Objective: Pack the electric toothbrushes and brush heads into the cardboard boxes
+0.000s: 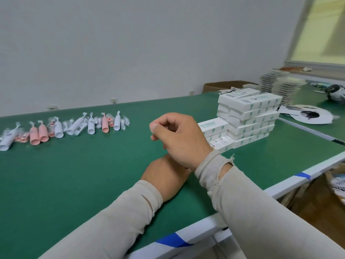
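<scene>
1. White cardboard boxes [249,116] with green dots stand stacked at the right of the green table [78,174]. All the boxes seen are closed, so their contents cannot be told. The taller pile is about six layers high; a lower pile of about three boxes [214,134] stands touching its left side.
2. A brown carton [220,86] sits open past the table's far edge, by the wall; what lies in it cannot be told.
3. The electric toothbrushes [61,128] lie loose in a ragged row at the table's left, well apart from the boxes. About six white handles and three pink ones [39,135] can be counted. Small brush heads [124,122] in clear wrappers lie among them; their number cannot be told.
4. The right hand [179,139] is raised above the table just left of the lower pile, its fingers curled into a loose fist with nothing seen in it.
5. The left hand [166,176] rests on the table below it, its fingers hidden, so its grip cannot be told.
6. The table has a white edge with blue tape [173,240]. A plain grey wall [130,43] stands behind, a window [324,30] at the right.
7. Stacked clear trays [280,86] and a round white sheet [309,114] lie beyond the boxes.
</scene>
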### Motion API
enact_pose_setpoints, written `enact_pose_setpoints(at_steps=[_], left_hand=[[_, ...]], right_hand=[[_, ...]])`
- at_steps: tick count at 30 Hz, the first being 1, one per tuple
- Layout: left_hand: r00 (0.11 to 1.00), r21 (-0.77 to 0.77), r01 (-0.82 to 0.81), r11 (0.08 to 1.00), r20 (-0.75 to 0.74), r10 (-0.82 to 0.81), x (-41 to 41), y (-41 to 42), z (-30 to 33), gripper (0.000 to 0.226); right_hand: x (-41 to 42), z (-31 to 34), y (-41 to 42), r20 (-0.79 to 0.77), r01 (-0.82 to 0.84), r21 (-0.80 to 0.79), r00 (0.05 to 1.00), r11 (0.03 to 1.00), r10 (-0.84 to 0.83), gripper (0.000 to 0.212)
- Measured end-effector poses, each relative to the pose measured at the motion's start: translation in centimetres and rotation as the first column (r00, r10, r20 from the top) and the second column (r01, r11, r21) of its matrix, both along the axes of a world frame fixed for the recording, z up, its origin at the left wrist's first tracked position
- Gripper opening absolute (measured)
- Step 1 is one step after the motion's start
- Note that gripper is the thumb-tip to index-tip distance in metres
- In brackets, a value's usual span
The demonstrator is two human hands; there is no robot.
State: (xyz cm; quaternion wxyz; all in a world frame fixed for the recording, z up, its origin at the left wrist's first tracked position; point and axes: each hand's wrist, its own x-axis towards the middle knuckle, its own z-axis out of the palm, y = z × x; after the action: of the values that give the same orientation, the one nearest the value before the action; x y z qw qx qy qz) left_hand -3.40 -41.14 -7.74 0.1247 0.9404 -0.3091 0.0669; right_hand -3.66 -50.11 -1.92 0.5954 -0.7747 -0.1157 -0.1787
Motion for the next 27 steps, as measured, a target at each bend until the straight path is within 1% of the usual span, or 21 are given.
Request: enact_pose_setpoints(at_steps=[1, 3, 4, 5, 6, 8, 11, 13, 15, 17, 19, 20, 21, 22, 23, 24, 25, 27], left_hand=[[0.992, 0.051, 0.013, 0.999, 0.126, -0.020, -0.1, 1.9, -0.3, 0.032], [0.982, 0.144, -0.010, 0.989, 0.190, -0.018, 0.0, 6.9, -1.6, 0.034], [0.982, 0.141, -0.074, 0.987, 0.181, 0.048, 0.2, 9.9, -2.1, 0.037], [0.971, 0.101, -0.150, 0.984, 0.200, 0.127, 0.5, 12.9, -2.5, 0.036], [0.949, 0.077, -0.260, 0.962, 0.207, 0.240, 0.5, 15.8, -2.6, 0.032], [0.885, 0.010, -0.436, 0.900, 0.189, 0.426, 0.8, 21.3, -2.9, 0.024], [0.794, -0.056, -0.589, 0.806, 0.144, 0.590, 0.4, 26.5, -3.4, 0.020], [0.761, -0.116, -0.629, 0.769, 0.107, 0.639, -0.1, 28.1, -3.8, 0.021], [0.758, -0.154, -0.632, 0.759, 0.082, 0.648, -0.2, 28.4, -4.1, 0.021], [0.765, -0.152, -0.613, 0.775, 0.129, 0.631, 0.0, 28.2, -4.3, 0.021], [0.735, -0.221, -0.627, 0.747, 0.151, 0.661, 0.4, 28.3, -4.2, 0.018], [0.705, -0.280, -0.632, 0.722, 0.179, 0.686, 0.8, 28.9, -3.9, 0.018], [0.654, -0.340, -0.639, 0.690, 0.231, 0.720, 1.4, 29.9, -3.6, 0.024], [0.587, -0.375, -0.665, 0.645, 0.271, 0.763, 2.0, 31.3, -3.0, 0.033], [0.513, -0.379, -0.716, 0.586, 0.284, 0.810, 2.7, 33.0, -2.3, 0.044], [0.436, -0.349, -0.789, 0.506, 0.262, 0.861, 3.2, 34.8, -1.5, 0.055], [0.362, -0.281, -0.864, 0.417, 0.227, 0.904, 3.8, 36.7, -0.9, 0.063], [0.229, -0.073, -0.966, 0.247, 0.195, 0.954, 4.2, 39.7, -0.4, 0.070]], right_hand=[[0.1, -0.5, 0.7, -0.007, -0.012, 0.010, 1.000, 1.000, 0.012, 0.015], [0.6, -1.8, 2.8, -0.055, -0.055, 0.015, 0.997, 0.998, 0.056, 0.017], [0.9, -2.6, 4.2, -0.097, -0.088, 0.007, 0.991, 0.996, 0.088, 0.018], [1.4, -3.3, 5.7, -0.144, -0.126, -0.008, 0.982, 0.992, 0.124, 0.019], [2.0, -4.0, 7.4, -0.192, -0.167, -0.026, 0.968, 0.986, 0.159, 0.020], [3.6, -4.7, 10.6, -0.262, -0.236, -0.070, 0.942, 0.969, 0.211, 0.018], [6.6, -5.0, 15.3, -0.288, -0.281, -0.130, 0.928, 0.951, 0.235, 0.014], [8.2, -5.9, 17.6, -0.261, -0.269, -0.189, 0.941, 0.944, 0.216, 0.013], [9.2, -7.6, 18.7, -0.203, -0.216, -0.220, 0.964, 0.951, 0.172, 0.014], [9.9, -9.2, 18.9, -0.161, -0.189, -0.228, 0.975, 0.955, 0.155, 0.017], [10.4, -10.0, 18.6, -0.146, -0.217, -0.227, 0.971, 0.949, 0.187, 0.016], [10.5, -10.2, 18.3, -0.145, -0.235, -0.240, 0.968, 0.942, 0.205, 0.016], [10.4, -10.4, 18.2, -0.150, -0.254, -0.255, 0.964, 0.933, 0.222, 0.017], [10.3, -10.5, 18.0, -0.157, -0.271, -0.259, 0.959, 0.927, 0.237, 0.017], [10.2, -10.6, 17.9, -0.164, -0.283, -0.246, 0.955, 0.927, 0.248, 0.017], [10.1, -10.5, 17.9, -0.167, -0.288, -0.223, 0.953, 0.931, 0.254, 0.017], [10.0, -10.5, 17.8, -0.170, -0.287, -0.202, 0.952, 0.936, 0.256, 0.017], [9.7, -10.1, 17.7, -0.165, -0.279, -0.179, 0.954, 0.943, 0.251, 0.017]])
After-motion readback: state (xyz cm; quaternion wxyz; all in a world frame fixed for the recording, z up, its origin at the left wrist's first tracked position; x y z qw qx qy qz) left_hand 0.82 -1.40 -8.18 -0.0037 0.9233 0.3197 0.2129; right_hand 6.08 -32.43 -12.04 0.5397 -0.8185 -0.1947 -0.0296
